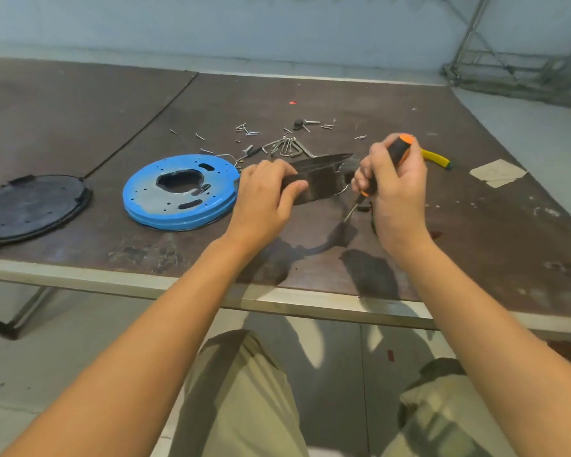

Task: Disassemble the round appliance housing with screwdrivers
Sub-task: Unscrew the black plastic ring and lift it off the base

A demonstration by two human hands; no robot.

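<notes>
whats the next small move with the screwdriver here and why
Probably tilt the orange-and-black-handled screwdriver so its tip meets the right end of the dark curved metal part. The right hand grips the handle, but the shaft points down toward the brown table, clear of the part, which the left hand grips at its other end.

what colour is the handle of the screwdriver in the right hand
Black with orange ends: the screwdriver in the right hand, seen in the head view.
</notes>
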